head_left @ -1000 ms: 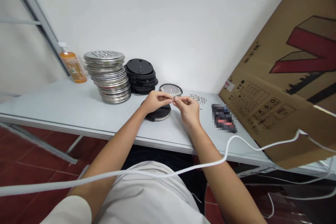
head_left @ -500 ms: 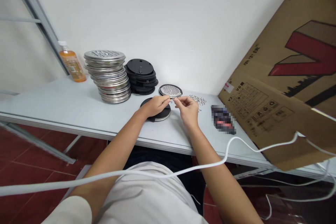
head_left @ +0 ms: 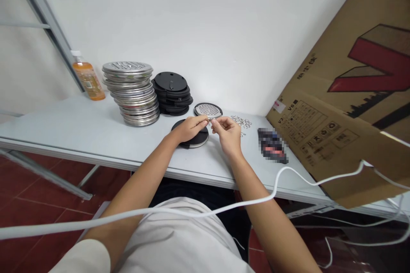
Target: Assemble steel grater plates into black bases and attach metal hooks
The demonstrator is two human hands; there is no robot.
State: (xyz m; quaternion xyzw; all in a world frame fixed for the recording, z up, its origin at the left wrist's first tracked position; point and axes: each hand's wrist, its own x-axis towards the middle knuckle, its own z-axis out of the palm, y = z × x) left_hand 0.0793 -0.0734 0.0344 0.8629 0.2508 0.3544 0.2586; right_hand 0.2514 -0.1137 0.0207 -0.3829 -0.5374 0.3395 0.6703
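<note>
My left hand [head_left: 191,129] is closed in a pinch above a round black disc [head_left: 199,140] with a metallic rim, which lies flat on the table and is partly covered by that hand. Opposite it, my right hand [head_left: 229,133] pinches with thumb and forefinger, its fingertips almost meeting those of the left. Whatever lies between the fingertips is too small to make out. Just behind my hands rests a perforated metal disc [head_left: 206,109] with a black edge. Small bent wire pieces [head_left: 243,122] are scattered beyond my right hand.
At the left stands a tall stack of metal discs [head_left: 136,98], beside a stack of black discs [head_left: 173,94]. An orange bottle [head_left: 89,81] is farther left. A pixelated dark item [head_left: 272,146] and a large cardboard box [head_left: 320,106] are right. A white cable [head_left: 211,212] crosses in front.
Both hands stay in nearly the same place. My right hand has shifted very slightly left, and the fingertips remain close together.
</note>
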